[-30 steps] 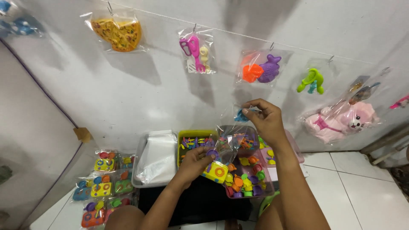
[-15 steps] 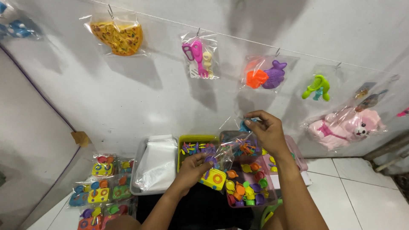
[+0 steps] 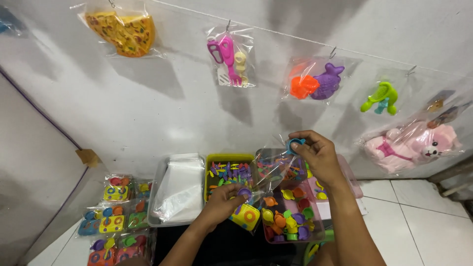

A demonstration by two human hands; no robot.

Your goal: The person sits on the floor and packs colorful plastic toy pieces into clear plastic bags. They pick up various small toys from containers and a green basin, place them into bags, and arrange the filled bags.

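1. nearest, at 6 o'clock: left hand [image 3: 224, 199] w/ fingers curled shut on the lower end of a clear plastic bag [image 3: 268, 177], a yellow toy block [image 3: 245, 216] and a small purple piece [image 3: 245, 192] at its fingertips.
2. just past it, 5 o'clock: pink tray [image 3: 345, 172] full of small coloured cups; yellow-green tray [image 3: 229, 158] of tiny bits at 12 o'clock of the left hand; clear bin of flat empty bags [image 3: 178, 189] at 9 o'clock.
3. right hand [image 3: 318, 155] at 1 o'clock of the left, thumb and forefinger pinched on a small blue ring [image 3: 295, 144] at the bag's top edge.
4. far wall: bagged toys hang on a line – pizza slice toy [image 3: 122, 29], pink utensils [image 3: 229, 56], orange-purple moulds [image 3: 315, 81], green comb [image 3: 380, 97], pink plush [image 3: 414, 145].
5. risk, as i judge it: the bag is limp, so the mouth could fold shut and the ring drop into the trays; the block sits loosely and could slip out.
6. hard to tell: whether the block is inside the bag or behind it; bag mouth lost in glare; packed sets [image 3: 111, 221] at 8 o'clock cut off by the frame edge.
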